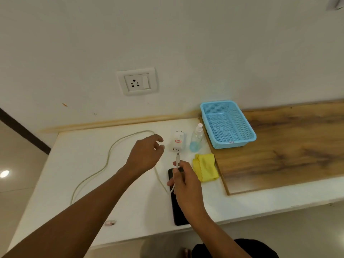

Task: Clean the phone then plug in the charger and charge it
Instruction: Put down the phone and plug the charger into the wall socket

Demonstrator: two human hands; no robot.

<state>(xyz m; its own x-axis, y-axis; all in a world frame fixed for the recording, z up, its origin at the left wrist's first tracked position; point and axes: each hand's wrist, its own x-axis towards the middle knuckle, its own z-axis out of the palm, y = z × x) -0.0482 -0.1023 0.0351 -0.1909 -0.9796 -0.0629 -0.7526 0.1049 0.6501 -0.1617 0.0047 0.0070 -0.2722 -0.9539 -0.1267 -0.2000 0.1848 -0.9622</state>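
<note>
Phone: black, flat on the white counter, near its front edge, partly under the right hand.
Right hand: fingers pinching the cable's plug, tip just short of the adapter's ports.
Charger adapter: white, lying unplugged beside the spray bottle; red-bordered label, writing too small to read.
Left hand: fingers loosely curled, grasping nothing, near the adapter.
Cable: looped across the counter; its other end lies loose at the front edge.
Risks: unsteadied adapter may slide when the plug is pushed; a misaligned plug may jam; the slack loop could snag a forearm.
Yellow cloth, blue basket with an illegible sticker, wall socket empty.
</note>
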